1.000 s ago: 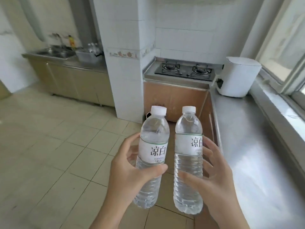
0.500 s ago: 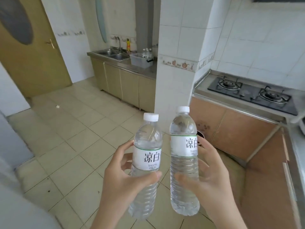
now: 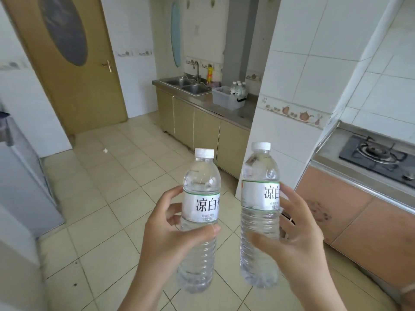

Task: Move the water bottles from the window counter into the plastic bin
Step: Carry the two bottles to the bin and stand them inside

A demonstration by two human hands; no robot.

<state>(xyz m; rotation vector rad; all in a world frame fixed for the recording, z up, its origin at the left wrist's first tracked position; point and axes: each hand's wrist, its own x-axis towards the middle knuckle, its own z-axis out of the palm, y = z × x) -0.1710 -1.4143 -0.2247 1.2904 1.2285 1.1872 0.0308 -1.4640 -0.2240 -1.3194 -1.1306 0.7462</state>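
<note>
- Two capped water bottles, upright above the tiled floor [image 3: 94, 198]: left bottle [image 3: 198, 221] gripped by the left hand [image 3: 170, 239], right bottle [image 3: 260, 221] by the right hand [image 3: 298, 241].
- Beyond them, the plastic bin [image 3: 224, 99] sits on the far counter [image 3: 242, 113] beside the sink [image 3: 186, 85], bottles already inside.

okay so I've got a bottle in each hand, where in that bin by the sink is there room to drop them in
The plastic bin looks bare in its left part, the side nearest the sink. Its right end is crowded with standing bottles. Bare steel counter also shows in front of the bin, up to the tiled pillar. The left hand and right hand each hold a bottle.
</note>
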